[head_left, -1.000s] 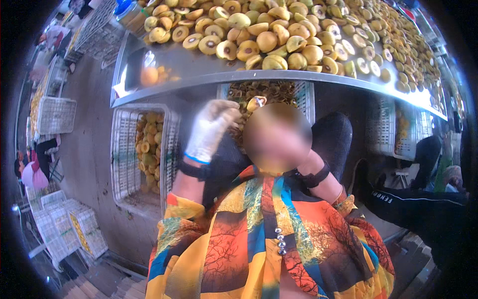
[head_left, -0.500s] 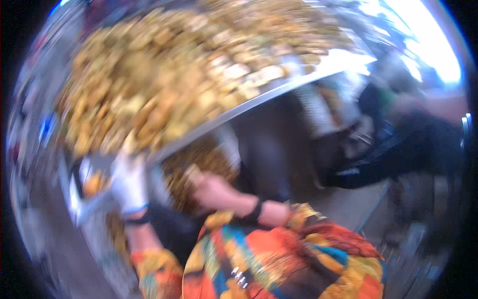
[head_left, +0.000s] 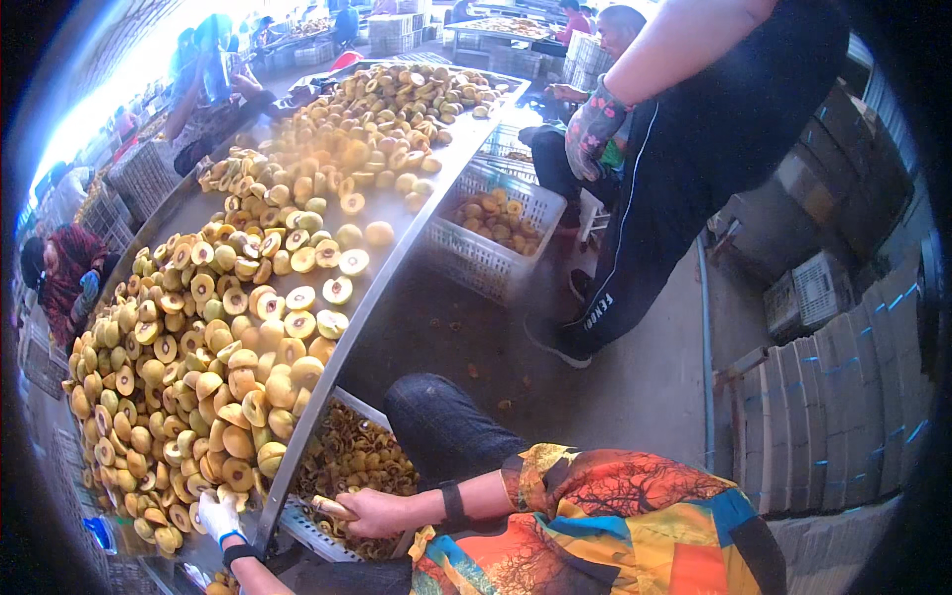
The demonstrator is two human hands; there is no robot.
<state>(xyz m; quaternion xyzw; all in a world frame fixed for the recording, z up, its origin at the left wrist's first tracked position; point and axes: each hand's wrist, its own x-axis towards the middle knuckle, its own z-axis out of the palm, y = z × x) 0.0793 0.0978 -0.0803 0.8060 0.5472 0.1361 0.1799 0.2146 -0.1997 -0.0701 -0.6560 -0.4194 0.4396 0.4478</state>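
Halved yellow peaches (head_left: 223, 372) lie heaped on a metal-edged table (head_left: 372, 297), many with the cut side and brown pit hollow showing. At the table's near edge my left hand (head_left: 220, 516), in a white glove, has its fingers closed around a peach half (head_left: 232, 496) beside the pile. My bare right hand (head_left: 375, 513) is closed on a short tool with a pale handle (head_left: 331, 508); its working end is too small to make out. Below that hand, under the table's edge, a white crate (head_left: 309, 535) holds brownish-yellow fruit scraps (head_left: 362, 456).
A person in dark trousers (head_left: 654, 198) stands close on the right. By that person's legs, a white crate (head_left: 476, 268) of fruit stands on the floor. Stacked grey crates (head_left: 833, 416) line the far right. Other people (head_left: 74, 278) work around the table's far side.
My view has swung, so the whole table and the standing person now show sharply instead of blurred. My left hand stays by the pile's near edge and my right over the scraps crate.
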